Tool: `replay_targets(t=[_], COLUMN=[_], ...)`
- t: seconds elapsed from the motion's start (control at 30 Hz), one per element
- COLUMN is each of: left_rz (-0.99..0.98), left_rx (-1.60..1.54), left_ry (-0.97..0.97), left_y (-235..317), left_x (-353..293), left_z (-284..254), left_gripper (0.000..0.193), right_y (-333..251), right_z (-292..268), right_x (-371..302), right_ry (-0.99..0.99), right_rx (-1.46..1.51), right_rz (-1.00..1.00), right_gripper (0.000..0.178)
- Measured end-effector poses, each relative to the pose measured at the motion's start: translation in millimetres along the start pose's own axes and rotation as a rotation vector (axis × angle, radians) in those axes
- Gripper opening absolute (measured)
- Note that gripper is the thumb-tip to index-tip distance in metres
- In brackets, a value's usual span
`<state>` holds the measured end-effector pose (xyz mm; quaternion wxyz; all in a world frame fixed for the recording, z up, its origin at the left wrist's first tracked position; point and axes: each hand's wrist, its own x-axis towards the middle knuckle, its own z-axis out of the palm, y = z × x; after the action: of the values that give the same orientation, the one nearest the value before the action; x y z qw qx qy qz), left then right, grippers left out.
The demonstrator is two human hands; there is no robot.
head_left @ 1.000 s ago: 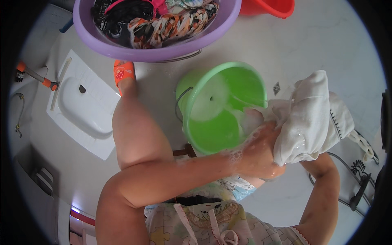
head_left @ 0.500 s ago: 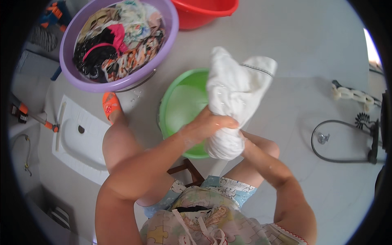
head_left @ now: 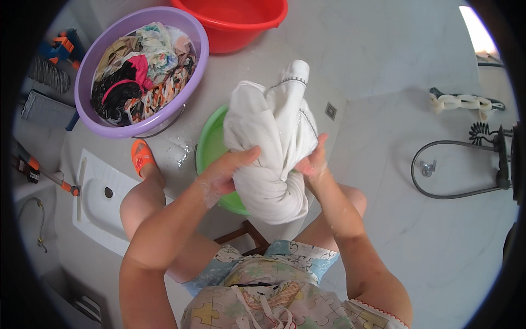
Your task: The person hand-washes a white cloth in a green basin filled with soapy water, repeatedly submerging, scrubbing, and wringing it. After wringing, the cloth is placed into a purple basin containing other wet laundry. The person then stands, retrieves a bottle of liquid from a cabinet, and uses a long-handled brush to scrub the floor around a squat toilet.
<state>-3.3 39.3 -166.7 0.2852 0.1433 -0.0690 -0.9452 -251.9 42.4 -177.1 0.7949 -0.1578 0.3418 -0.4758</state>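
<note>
A bunched, wet white garment (head_left: 268, 153) with dark stitching along its seams hangs between my two hands, partly twisted at its lower end. My left hand (head_left: 227, 170) grips its left side, thumb on the front and the other fingers hidden behind the folds. On the opposite side my right hand (head_left: 313, 162) holds the cloth near a stitched edge, with suds on the skin. Beneath the garment and left of it is a green basin (head_left: 205, 145), mostly covered by the cloth and my left arm.
A purple tub (head_left: 200, 63) full of wet clothes stands at the far left, beside a red basin (head_left: 235, 33). A white squat toilet (head_left: 93, 197) lies left of my leg. A wooden stool (head_left: 255, 236) shows under me. Shower hose (head_left: 419, 183) at the right.
The garment has loosened from a tight bundle, spread wider and shifted left. My hands have moved apart, one to each side of it. The whole view has shifted slightly.
</note>
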Motion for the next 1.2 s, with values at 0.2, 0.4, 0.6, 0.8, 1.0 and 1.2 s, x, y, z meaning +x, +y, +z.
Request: replay_targets(t=[0.2,0.4,0.6,0.8,1.0,1.2], left_rz=[-0.088,-0.004,-0.049,-0.011,-0.262,-0.151], left_rx=[0.104,0.335,0.369,0.293,-0.076,-0.021], left_ry=[-0.144,-0.100,0.101,0.189,-0.041,-0.113], left_y=[-10,-21,-37,-51,-39,-19], left_x=[11,29,51,69,69,48], left_z=[21,43,44,30,31,36], left_gripper=[0.063,0.070,0.075,0.068,0.048,0.062], right_y=[-26,-53,-48,-35,-90,-27], right_z=[26,75,91,68,56,7], right_x=[8,9,29,44,13,-8], right_ry=[0.081,0.260,0.496,0.592,0.397,0.243], right_rx=[-0.047,-0.590,-1.072,-1.535,-0.907,0.112], right_rz=[0.018,0.057,0.117,0.036,0.228,-0.093], right_gripper=[0.072,0.050,0.046,0.044,0.067,0.082])
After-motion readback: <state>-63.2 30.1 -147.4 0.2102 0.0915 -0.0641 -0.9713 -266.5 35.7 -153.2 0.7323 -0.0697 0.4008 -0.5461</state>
